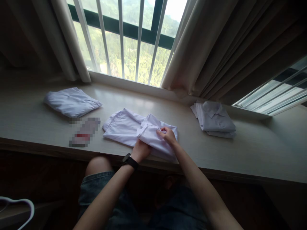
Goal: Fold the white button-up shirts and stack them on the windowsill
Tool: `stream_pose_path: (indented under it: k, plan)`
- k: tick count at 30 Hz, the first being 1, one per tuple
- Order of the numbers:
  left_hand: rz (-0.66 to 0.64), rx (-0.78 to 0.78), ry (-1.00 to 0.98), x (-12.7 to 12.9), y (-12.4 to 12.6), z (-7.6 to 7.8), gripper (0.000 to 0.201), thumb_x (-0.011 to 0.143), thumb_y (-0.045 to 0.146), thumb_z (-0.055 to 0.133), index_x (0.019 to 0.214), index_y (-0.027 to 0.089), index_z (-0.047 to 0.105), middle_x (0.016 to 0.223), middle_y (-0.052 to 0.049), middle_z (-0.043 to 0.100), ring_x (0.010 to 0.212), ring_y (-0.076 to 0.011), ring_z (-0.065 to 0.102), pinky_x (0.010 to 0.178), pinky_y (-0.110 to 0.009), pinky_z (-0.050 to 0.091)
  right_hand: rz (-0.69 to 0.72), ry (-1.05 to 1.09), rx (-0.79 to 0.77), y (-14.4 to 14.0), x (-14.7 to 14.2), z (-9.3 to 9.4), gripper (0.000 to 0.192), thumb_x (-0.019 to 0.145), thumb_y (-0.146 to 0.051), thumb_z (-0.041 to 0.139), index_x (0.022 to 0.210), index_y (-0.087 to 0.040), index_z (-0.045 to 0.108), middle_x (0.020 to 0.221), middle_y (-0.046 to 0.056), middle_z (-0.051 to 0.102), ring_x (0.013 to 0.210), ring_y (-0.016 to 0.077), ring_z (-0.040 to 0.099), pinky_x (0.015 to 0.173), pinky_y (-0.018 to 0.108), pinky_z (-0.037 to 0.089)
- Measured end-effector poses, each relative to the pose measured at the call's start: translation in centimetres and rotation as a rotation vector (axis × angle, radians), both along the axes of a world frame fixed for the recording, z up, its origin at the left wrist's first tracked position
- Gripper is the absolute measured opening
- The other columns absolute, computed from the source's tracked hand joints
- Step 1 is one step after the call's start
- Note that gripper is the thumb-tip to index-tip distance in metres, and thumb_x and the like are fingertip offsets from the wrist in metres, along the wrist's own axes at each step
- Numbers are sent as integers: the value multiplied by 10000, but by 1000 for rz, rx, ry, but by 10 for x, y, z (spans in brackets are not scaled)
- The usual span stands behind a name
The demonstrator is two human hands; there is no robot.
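A white shirt [124, 129] lies partly folded on the pale window ledge in front of me. My right hand [168, 135] pinches the shirt's fabric near its upper layer, thumb and fingers together. Under a raised layer of the same shirt, my left hand [142, 150] reaches in from the near edge, and its fingers are hidden by the cloth. A black watch [129, 161] is on my left wrist.
To the right sits a stack of folded white shirts [216, 118]. Another white garment [73, 101] lies at the left, with a blurred-out flat object [85, 132] near it. Curtains [192, 48] hang behind the ledge [251, 153]. A white hanger-like loop [30, 207] shows at lower left.
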State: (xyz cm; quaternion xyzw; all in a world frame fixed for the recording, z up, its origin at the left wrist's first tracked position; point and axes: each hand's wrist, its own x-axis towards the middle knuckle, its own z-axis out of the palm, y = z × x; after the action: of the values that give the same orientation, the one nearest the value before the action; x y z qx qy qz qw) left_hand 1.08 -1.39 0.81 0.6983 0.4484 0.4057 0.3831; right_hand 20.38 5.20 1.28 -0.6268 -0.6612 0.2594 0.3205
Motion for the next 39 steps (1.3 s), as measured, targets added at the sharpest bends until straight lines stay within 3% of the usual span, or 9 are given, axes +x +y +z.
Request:
stream_pose_path:
  k: [4,7,10,13,18,25,30,34,39]
  plan:
    - [123,-318,-640,-8,5,5,375,703,225,625,1063,169,715,1127,-123,721,1236,-354,554,1107,-475,393,85,12,-43,22,-17,18,458,778,-637,621,808,-183,675,829,52,683,783,199,604,722,292,448]
    - [12,-583,-1160,-14,6,15,401,768,364,599,1098,154,684,1066,-118,726,1120,-307,628,1003,-445,486,202,87,-167,30,-30,31,402,755,-579,662,765,-177,654,736,20,650,669,158,560,618,261,420]
    - [-105,-722,-1335,-22,7,27,531,822,510,568,1183,129,652,1086,-137,719,1076,-310,649,959,-447,508,267,79,-193,32,-35,40,308,704,-448,741,814,-173,657,772,14,664,684,146,570,622,245,432]
    - [-110,-726,-1269,-28,8,35,541,810,442,610,1236,109,623,1101,-132,713,1027,-292,657,924,-416,516,271,58,-147,33,-33,47,298,668,-347,778,888,-178,672,842,22,690,728,148,598,661,246,458]
    - [-10,-701,-947,-30,17,33,522,653,184,590,1173,169,630,937,-32,694,770,-166,620,751,-313,526,498,321,-205,43,-27,53,407,688,-442,798,969,-168,689,954,51,727,844,184,661,775,292,522]
    - [66,-703,-755,-38,40,25,694,582,162,535,1275,166,583,942,-52,700,795,-188,636,720,-288,522,-26,-122,89,67,7,25,297,886,-372,616,1108,-198,706,1152,93,727,1088,218,665,983,347,481]
    - [178,-741,-674,-46,51,26,856,689,260,721,1480,202,400,1286,-103,634,1053,-236,644,847,-309,527,-199,-347,-51,51,72,2,409,837,-469,646,1121,-183,720,1123,132,727,1036,264,667,918,366,490]
    - [69,-664,-469,-44,61,32,854,557,208,863,1364,195,580,1230,-103,650,1007,-234,654,852,-304,524,-234,-132,-140,39,97,-11,461,724,-540,706,967,-150,731,980,113,739,889,242,660,773,321,503]
    - [-64,-707,-479,-37,62,44,795,553,164,847,1317,222,636,1070,-61,690,784,-163,647,670,-262,533,-78,371,-244,27,118,0,505,614,-614,761,819,-159,681,845,73,720,772,199,627,693,294,491]
